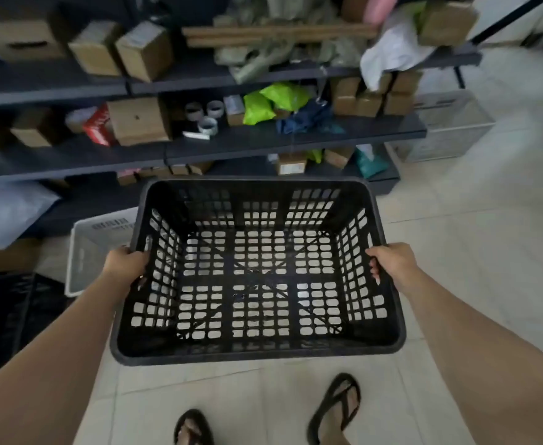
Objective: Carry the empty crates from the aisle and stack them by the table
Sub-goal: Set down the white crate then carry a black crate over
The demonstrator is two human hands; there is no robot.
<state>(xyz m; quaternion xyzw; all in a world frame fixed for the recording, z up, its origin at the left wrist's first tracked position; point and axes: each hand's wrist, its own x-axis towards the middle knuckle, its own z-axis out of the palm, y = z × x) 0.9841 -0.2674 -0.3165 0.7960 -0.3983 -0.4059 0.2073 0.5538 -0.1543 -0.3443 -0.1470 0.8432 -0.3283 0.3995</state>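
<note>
Centrally, a black crate (257, 271) with perforated walls and floor is held off the tiled floor (475, 252), in front of dark shelving (231, 146). Its left rim is gripped by the left hand (125, 261), and its right rim by the right hand (392, 263); on each side the fingers are curled over the edge and partly hidden by the wall. Nothing is seen inside the crate, and pale tiles show through its grid. At the near edge two feet in black sandals (334, 409) are cut off by the frame. To the left, a white crate (87, 252) is largely covered by the black one and the left forearm, so its contents cannot be made out. Farther right, a light mesh crate (446, 126) beside the shelving is blurred. The shelves are loaded with cardboard boxes (138, 120), tape rolls (207, 125) and green bags (273, 101), much of it smeared by blur. A dark object at the near left edge cannot be identified.
</note>
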